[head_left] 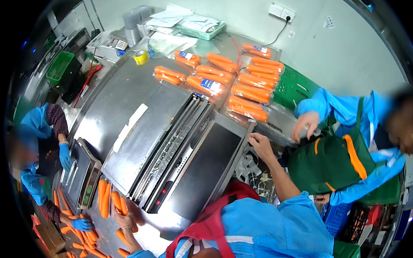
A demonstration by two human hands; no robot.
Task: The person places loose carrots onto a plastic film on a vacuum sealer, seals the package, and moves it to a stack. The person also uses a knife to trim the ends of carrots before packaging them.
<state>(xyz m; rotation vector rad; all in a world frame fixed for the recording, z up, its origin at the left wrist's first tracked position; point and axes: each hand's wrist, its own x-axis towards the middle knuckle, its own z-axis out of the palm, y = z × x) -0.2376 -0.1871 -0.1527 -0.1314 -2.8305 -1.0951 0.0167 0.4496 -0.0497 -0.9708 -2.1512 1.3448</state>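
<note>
At the lower left of the machine, my left hand [124, 220] is closed round a few orange carrots [117, 201]. Right beside them, more carrots [104, 198] lie together on the metal table. My right hand [261, 147] is by the right-hand edge of the wrapping machine [210, 158], its fingers curled in; whether they hold anything is too small to tell. The machine has a dark flat plate, a slotted bar section and a grey metal top. Beyond it, several clear-wrapped packs of carrots [253, 92] lie in rows, some with blue-and-white labels.
On the left, a co-worker's blue-gloved hand [81, 224] rests on loose carrots [89, 247] beside a scale [83, 174]. At right, another person's hand [305, 125] is near the packs and a green crate [295, 86]. Yellow tape [140, 57] and papers [172, 14] sit at the back.
</note>
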